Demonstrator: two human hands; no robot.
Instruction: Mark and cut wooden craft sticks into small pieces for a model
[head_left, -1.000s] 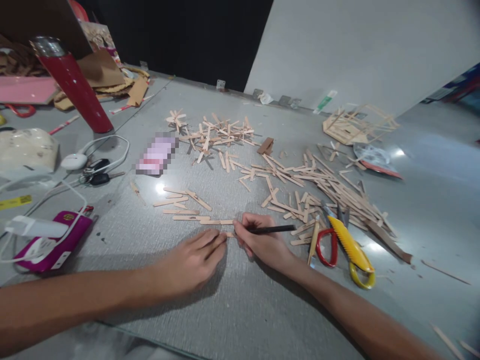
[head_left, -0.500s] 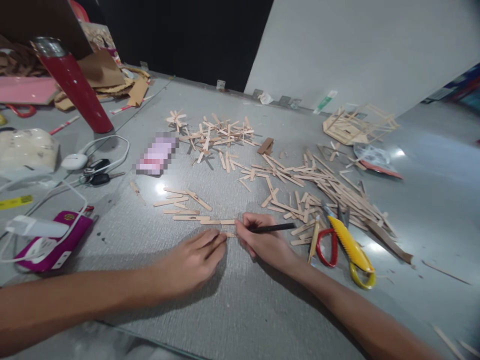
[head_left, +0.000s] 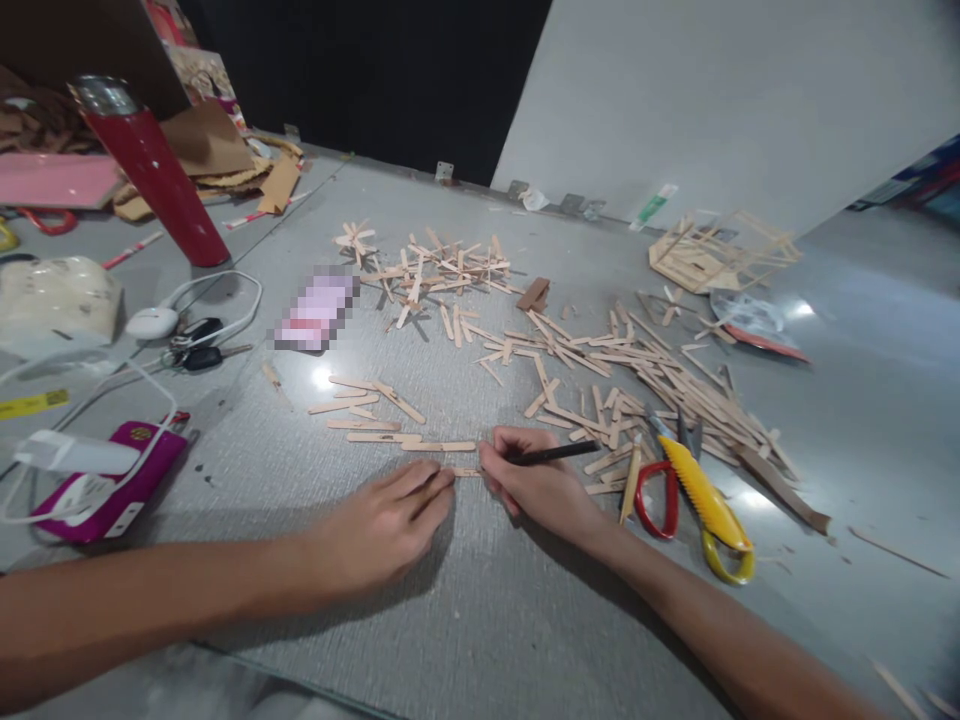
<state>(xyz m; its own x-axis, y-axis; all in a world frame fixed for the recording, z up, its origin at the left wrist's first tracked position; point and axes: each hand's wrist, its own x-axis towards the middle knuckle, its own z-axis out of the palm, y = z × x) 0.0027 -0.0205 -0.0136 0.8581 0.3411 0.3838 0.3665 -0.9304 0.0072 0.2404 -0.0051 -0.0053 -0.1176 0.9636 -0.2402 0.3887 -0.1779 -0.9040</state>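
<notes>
Pressed to the table, a short wooden stick (head_left: 466, 473) lies between my hands. The fingers of my left hand (head_left: 397, 520) are closed on its left end. My right hand (head_left: 536, 480) grips a black pen (head_left: 559, 453) at the stick's right end; the pen tip is hidden by the fingers. Just beyond my fingertips lies another stick (head_left: 442, 447), its left end meeting a further stick (head_left: 367, 437). Several more loose sticks (head_left: 337, 405) are spread to the left of these.
A big pile of sticks (head_left: 675, 385) covers the right side, beside scissors with a red handle (head_left: 643, 500) and a yellow cutter (head_left: 701, 490). Left are a pink phone (head_left: 315, 312), keys (head_left: 201, 357), a purple device (head_left: 112, 480) and a red bottle (head_left: 154, 175). A stick frame (head_left: 697, 255) stands back right.
My right hand and the pen have shifted slightly right, showing a little more of the stick. My left hand stays in place.
</notes>
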